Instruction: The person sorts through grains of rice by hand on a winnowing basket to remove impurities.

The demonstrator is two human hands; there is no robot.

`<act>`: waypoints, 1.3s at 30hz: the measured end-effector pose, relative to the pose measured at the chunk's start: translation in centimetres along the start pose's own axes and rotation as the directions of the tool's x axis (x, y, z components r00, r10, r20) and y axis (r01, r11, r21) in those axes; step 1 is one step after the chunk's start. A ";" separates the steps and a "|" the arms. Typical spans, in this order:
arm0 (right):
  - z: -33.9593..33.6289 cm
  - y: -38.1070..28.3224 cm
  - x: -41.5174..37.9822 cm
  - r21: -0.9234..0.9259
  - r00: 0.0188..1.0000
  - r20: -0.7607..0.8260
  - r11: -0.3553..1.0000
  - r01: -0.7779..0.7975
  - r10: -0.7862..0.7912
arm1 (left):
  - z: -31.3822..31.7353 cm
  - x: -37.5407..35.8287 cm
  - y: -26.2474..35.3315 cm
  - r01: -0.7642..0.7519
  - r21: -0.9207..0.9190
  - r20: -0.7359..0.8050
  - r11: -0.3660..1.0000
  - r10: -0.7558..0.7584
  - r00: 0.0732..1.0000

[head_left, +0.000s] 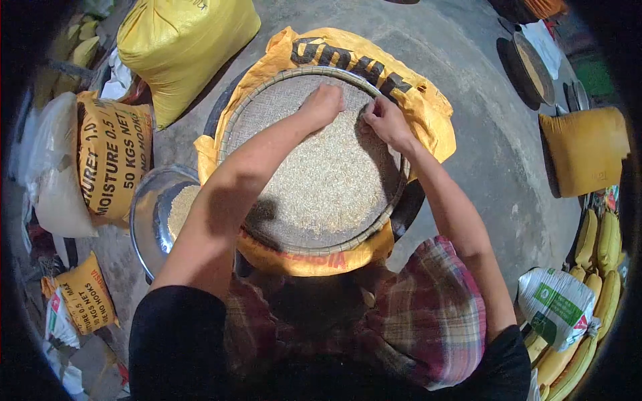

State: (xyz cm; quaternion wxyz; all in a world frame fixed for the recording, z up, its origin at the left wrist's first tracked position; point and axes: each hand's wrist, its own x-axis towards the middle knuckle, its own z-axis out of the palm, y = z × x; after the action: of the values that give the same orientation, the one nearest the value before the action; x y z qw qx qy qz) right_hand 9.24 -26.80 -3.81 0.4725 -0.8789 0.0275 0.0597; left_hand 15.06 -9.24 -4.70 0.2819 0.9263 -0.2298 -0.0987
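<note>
A round woven winnowing tray [231, 144] lies before me, with a broad layer of pale grain [328, 177] spread over its middle and near side. My left hand [323, 107] is above the far part of the tray, its fingers curled closed. Just inside the far right rim is my right hand [386, 123], with thumb and fingers pinched together. Whatever either hand holds is too small or hidden to make out. Under the tray spreads an orange sack [428, 110] with dark lettering, on top of a dark round container that shows only at its edges.
Left of the tray, a metal basin [144, 220] holds brownish grain, partly behind my left forearm. Full sacks stand around: a yellow one [180, 47], a printed orange one [117, 160] and another [585, 150] at right. A white-green bag [556, 304] rests on long yellow bundles.
</note>
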 end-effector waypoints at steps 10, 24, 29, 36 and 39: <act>2.2 -0.3 1.5 -0.311 0.983 0.079 0.933 0.183 -0.167 | -4.6 -1.1 -2.3 0.342 -0.753 0.281 0.562 -0.195 0.939; 4.2 -2.7 2.4 -0.335 0.960 0.164 0.902 0.271 -0.227 | -2.1 -1.4 -2.5 0.154 -0.109 0.035 0.982 -0.151 0.988; 2.5 -1.6 1.5 -0.381 0.968 0.183 0.895 0.231 -0.172 | -3.4 -1.6 -4.1 0.089 -0.019 0.085 0.996 -0.087 0.993; 2.4 -1.3 3.1 0.231 0.976 0.219 0.972 -0.031 -0.020 | -5.1 -1.0 -3.8 0.338 -0.693 0.303 0.637 -0.169 0.938; 3.2 -2.6 3.1 -0.019 0.975 0.162 0.988 0.155 -0.150 | -5.0 -0.6 -4.1 0.358 -0.848 0.277 0.390 -0.250 0.928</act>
State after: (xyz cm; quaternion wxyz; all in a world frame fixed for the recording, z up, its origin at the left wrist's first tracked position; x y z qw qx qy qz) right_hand 12.34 -22.65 -3.78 0.4624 -0.8781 -0.0791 0.0940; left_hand 17.63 -3.54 -2.85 0.6874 0.6605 0.0149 -0.3017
